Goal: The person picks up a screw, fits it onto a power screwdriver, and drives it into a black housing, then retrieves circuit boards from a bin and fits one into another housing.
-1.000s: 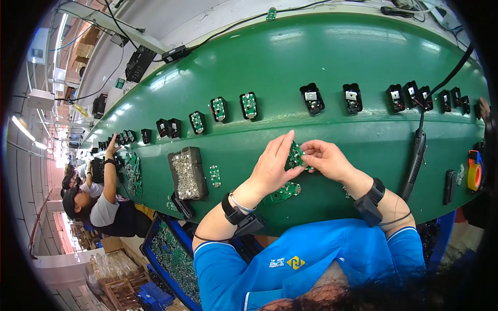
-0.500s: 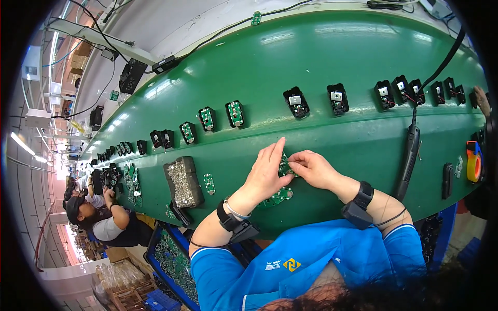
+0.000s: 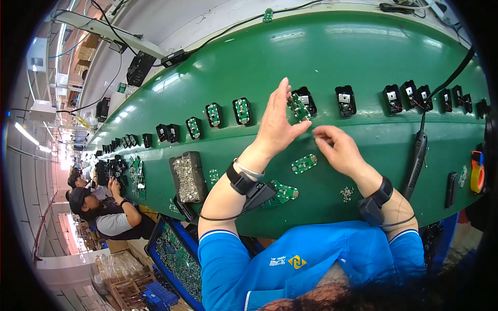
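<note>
My left hand (image 3: 278,120) reaches over the belt with its fingers stretched upward. A green circuit board (image 3: 299,107) sits tilted between its fingers and thumb, partly covering a black plastic housing (image 3: 309,98). My right hand (image 3: 340,149) is just to the right, fingers half bent and thumb apart, with nothing visible in it. Below the hands, another green circuit board (image 3: 304,164) lies flat on the green surface. Closer to me are more boards (image 3: 284,192), partly behind the left wrist's strap, and a small pile of screws (image 3: 346,194).
A row of black housings (image 3: 345,101) runs along the belt, some with boards inside. At left is a dark tray of small metal parts (image 3: 189,177). A corded black tool (image 3: 416,155) and an orange tape dispenser (image 3: 477,172) are at right. Co-workers (image 3: 106,212) sit far left.
My left hand has moved up and away with a circuit board to the black housing. My right hand has separated from it, moving right and up. A flat board and screws now show.
</note>
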`<move>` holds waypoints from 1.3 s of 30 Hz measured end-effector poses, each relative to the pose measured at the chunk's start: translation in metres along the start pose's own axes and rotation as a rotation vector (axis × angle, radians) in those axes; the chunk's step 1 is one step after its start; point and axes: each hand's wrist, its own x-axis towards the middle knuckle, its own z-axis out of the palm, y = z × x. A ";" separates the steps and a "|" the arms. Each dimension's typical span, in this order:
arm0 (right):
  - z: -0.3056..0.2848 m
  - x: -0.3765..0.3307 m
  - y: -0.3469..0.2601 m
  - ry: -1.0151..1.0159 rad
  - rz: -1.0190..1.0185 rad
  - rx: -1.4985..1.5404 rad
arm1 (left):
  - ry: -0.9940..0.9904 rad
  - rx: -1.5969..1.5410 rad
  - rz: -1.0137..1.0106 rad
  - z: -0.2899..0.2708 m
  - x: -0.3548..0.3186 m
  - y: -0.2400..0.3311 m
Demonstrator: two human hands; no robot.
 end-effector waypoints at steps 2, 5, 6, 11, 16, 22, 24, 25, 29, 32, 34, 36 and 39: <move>-0.005 0.006 0.005 -0.010 0.018 0.038 | -0.005 -0.017 0.011 0.005 0.006 -0.002; -0.007 0.010 0.011 -0.012 0.086 0.097 | -0.056 -0.029 -0.029 0.007 0.013 -0.001; -0.008 0.010 0.012 -0.011 0.088 0.097 | -0.094 -0.043 -0.051 0.006 0.014 -0.001; -0.008 0.014 0.010 -0.004 0.130 0.124 | -0.151 -0.069 -0.071 0.006 0.010 -0.007; -0.008 0.016 0.013 -0.004 0.129 0.145 | -0.141 -0.063 -0.063 0.008 0.008 -0.008; -0.007 0.018 0.014 -0.010 0.128 0.188 | -0.113 0.071 0.006 0.011 0.010 -0.013; -0.007 0.019 0.015 -0.006 0.130 0.208 | -0.109 0.105 0.034 0.016 0.007 -0.017; -0.008 0.019 0.014 0.002 0.131 0.220 | -0.105 0.139 0.063 0.018 0.006 -0.019; -0.010 0.020 0.015 0.031 0.141 0.286 | -0.054 0.212 0.118 0.025 0.005 -0.021; -0.012 0.020 0.012 0.027 0.167 0.286 | -0.040 0.245 0.139 0.026 0.006 -0.023; -0.013 0.019 0.012 0.030 0.170 0.305 | -0.057 0.280 0.144 0.027 0.008 -0.022; -0.015 0.018 0.011 0.032 0.173 0.325 | -0.044 0.262 0.134 0.027 0.009 -0.025; -0.018 0.013 0.010 0.042 0.158 0.306 | -0.049 0.237 0.114 0.027 0.012 -0.027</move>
